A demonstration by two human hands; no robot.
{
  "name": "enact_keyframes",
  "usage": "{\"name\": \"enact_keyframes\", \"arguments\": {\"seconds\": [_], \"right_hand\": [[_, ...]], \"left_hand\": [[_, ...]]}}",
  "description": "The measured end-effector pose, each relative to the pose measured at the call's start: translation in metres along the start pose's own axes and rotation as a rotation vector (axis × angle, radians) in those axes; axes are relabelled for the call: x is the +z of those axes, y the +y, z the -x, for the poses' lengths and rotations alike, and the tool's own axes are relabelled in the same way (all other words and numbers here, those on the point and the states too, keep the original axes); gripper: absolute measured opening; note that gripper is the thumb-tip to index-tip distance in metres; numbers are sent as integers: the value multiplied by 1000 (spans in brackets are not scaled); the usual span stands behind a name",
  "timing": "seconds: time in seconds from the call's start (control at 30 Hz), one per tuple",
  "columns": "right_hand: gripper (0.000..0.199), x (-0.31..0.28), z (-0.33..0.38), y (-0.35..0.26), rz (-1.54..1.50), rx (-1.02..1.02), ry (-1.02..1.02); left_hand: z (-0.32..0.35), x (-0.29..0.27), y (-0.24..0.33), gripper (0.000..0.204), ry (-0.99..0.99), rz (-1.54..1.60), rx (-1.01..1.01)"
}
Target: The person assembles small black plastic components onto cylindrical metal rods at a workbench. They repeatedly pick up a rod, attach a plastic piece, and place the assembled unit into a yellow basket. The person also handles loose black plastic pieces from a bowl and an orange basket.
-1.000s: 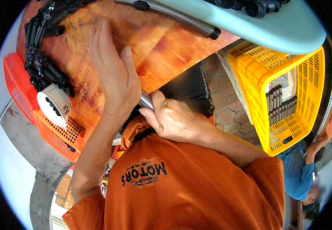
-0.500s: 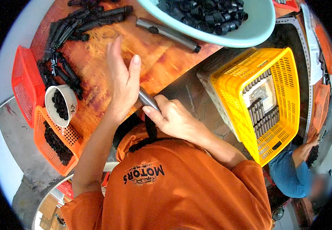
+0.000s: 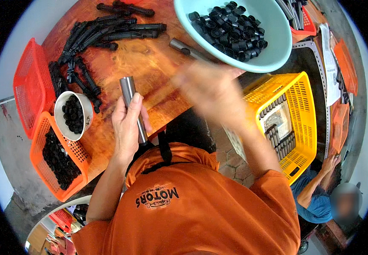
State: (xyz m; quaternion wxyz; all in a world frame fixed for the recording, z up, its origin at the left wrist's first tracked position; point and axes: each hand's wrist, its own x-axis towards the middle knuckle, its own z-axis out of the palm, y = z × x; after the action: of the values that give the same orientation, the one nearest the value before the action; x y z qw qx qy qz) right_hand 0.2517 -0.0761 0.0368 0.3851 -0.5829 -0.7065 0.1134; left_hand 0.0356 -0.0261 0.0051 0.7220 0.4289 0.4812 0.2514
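My left hand (image 3: 126, 123) is closed around a grey metal tube (image 3: 127, 87), which stands nearly upright over the table's near edge. The tube's upper end is uncovered, and its lower end is dark. Smeared by motion, my right hand (image 3: 209, 91) passes over the table toward the light-blue basin (image 3: 277, 29), its fingers not readable. Short black plastic rings (image 3: 235, 36) fill the basin's bottom. Another grey tube (image 3: 182, 46) lies beside the basin, partly covered by its rim and my right hand.
Long black plastic parts (image 3: 103, 34) lie at the wooden table's (image 3: 150, 63) far left. A white bowl (image 3: 88, 112) and an orange basket (image 3: 84, 157) hold small black pieces. A red basket (image 3: 26, 85) stands behind. At right, a yellow crate (image 3: 307, 127) holds several tubes; a co-worker (image 3: 311, 195) sits beyond.
My right hand has let go of the tube and swung up and right toward the basin. My left hand, open before, now grips the tube.
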Motion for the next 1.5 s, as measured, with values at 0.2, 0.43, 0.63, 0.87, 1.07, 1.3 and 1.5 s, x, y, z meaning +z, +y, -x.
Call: {"name": "enact_keyframes", "arguments": {"seconds": [0.2, 0.43, 0.63, 0.87, 1.07, 1.3, 1.5], "right_hand": [[20, -40, -89, 85, 455, 181, -63], [19, -22, -124, 131, 603, 225, -444], [29, -34, -115, 138, 396, 268, -189], [32, -55, -86, 14, -87, 561, 104], [21, 28, -6, -27, -887, 514, -28], [20, 55, 18, -36, -851, 442, 91], [21, 55, 27, -36, -738, 339, 96]], "left_hand": [[15, 5, -8, 27, 13, -63, 70], [16, -13, -14, 39, -33, -153, 89], [26, -7, -12, 29, -61, -8, 74], [30, -10, -18, 32, -122, 10, 72], [35, -6, -5, 43, -233, -7, 13], [39, -2, -2, 44, -252, -30, 11], [36, -4, -10, 40, -147, -393, 195]]}}
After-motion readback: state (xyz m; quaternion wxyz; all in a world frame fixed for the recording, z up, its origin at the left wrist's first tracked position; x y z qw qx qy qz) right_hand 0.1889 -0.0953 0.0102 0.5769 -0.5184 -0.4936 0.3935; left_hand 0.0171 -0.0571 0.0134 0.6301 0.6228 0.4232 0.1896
